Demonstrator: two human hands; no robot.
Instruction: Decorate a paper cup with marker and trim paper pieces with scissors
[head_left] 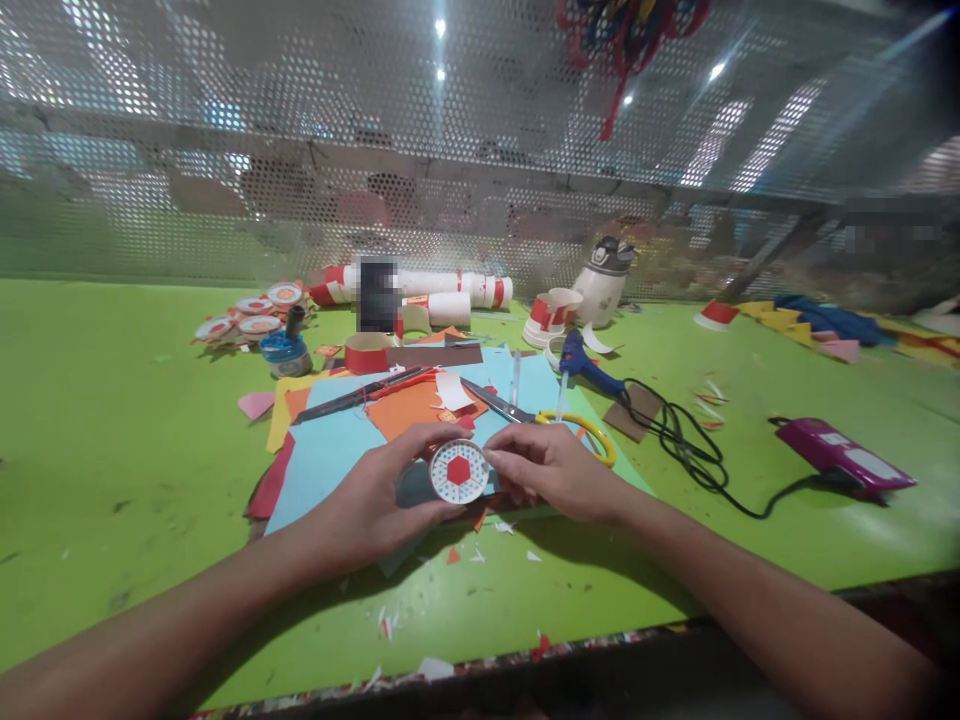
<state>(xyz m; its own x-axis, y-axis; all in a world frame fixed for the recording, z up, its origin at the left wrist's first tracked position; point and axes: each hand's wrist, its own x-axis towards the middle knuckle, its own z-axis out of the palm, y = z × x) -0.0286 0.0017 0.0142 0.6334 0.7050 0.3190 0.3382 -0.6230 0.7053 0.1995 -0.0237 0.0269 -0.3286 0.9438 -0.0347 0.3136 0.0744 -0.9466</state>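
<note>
My left hand (382, 492) grips a small round paper disc (458, 471) by its left side, thumb below and fingers above. The disc has a white rim, a red hexagon at its centre and small blue marks around it. My right hand (551, 468) is closed, thumb and forefinger pinching at the disc's right edge; its other fingers are partly hidden. Beneath both hands lie light-blue paper sheets (322, 470) and an orange sheet (390, 408). Just beyond are scissors with yellow handles (592, 432) and a dark, long-bladed tool with red on it (352, 397).
A blue glue gun (589, 362) lies at right, its black cable running near a magenta box (844, 458). Behind stand a blue-lidded jar (286, 352), decorated discs (259, 326), white tubes (442, 290), red-and-white cups (551, 315) and a white jug (602, 285). Paper scraps litter the front edge.
</note>
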